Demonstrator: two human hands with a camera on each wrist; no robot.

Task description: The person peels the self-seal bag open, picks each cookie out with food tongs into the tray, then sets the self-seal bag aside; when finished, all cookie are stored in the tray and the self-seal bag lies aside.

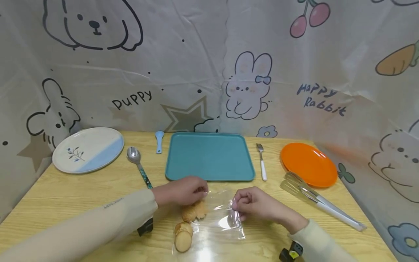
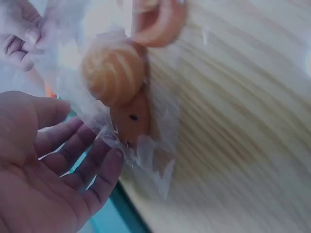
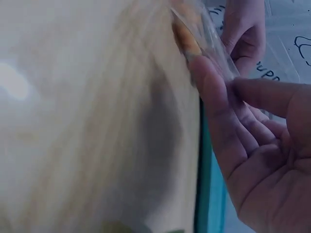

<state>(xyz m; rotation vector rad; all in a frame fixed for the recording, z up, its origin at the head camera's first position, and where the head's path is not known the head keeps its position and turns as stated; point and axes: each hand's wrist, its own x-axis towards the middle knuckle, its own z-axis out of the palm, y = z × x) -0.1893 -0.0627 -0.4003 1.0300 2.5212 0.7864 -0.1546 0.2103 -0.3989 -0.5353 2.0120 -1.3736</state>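
Observation:
A clear plastic bag (image 1: 217, 218) with golden-brown baked pieces (image 1: 183, 241) in it lies between the two hands at the front of the table. One piece is a round bun with a swirled top (image 2: 114, 73), and beside it is a flatter one with a dark spot (image 2: 131, 119). My left hand (image 1: 186, 191) holds the bag's upper left edge, its fingertips along the film. On the opposite side, my right hand (image 1: 258, 203) pinches the film between thumb and forefinger. The same right hand (image 3: 262, 141) shows its remaining fingers loosely bent.
Behind the hands lies a teal tray (image 1: 209, 156), with a fork (image 1: 262, 162) and a small blue spoon (image 1: 159, 142) beside it. A white-and-blue plate (image 1: 88, 149) and large spoon (image 1: 139, 165) are left; an orange plate (image 1: 307, 163) and metal tongs (image 1: 322, 202) right.

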